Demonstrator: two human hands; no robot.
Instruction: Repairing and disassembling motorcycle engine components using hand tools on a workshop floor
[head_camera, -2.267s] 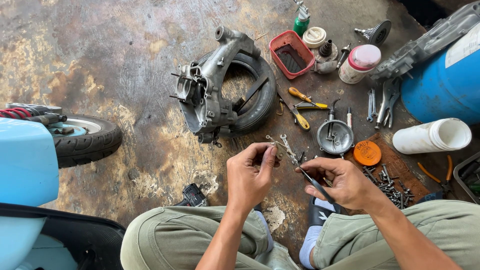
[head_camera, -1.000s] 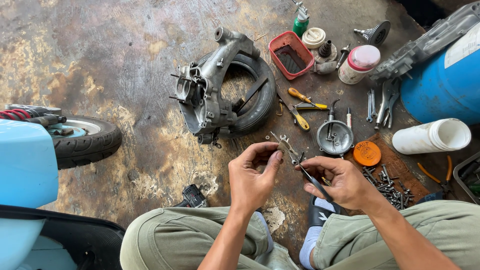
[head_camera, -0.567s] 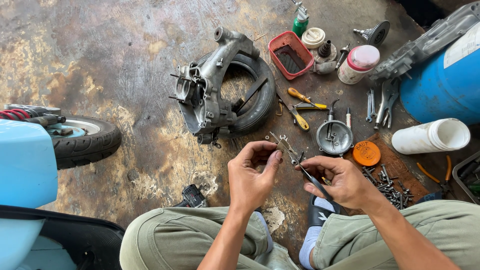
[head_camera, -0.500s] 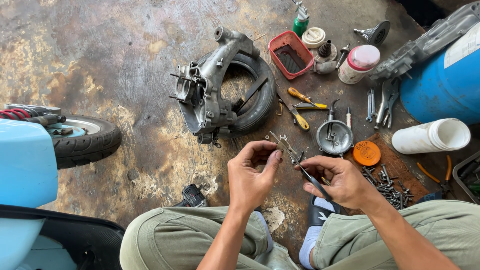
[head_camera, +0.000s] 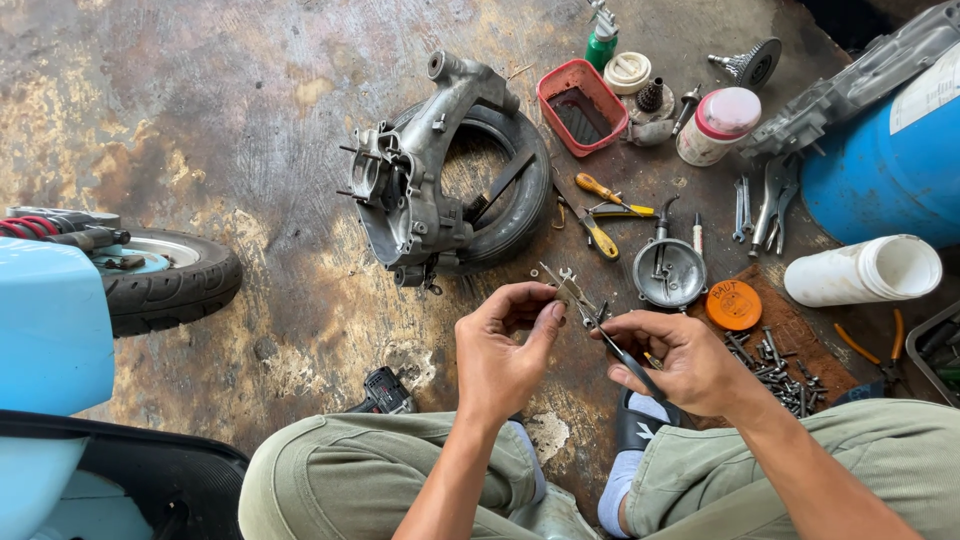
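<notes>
Both hands' fingers (head_camera: 548, 318) pinching, seemingly, small metal part (head_camera: 572, 292)

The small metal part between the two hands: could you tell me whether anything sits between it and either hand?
Nothing visible does. The left hand pinches the small metal part directly, and the right hand brings a dark slim tool up to it.

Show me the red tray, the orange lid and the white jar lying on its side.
red tray (head_camera: 552, 92): head view, left rim.
orange lid (head_camera: 733, 304): head view, centre of top.
white jar (head_camera: 845, 277): head view, side wall.
</notes>
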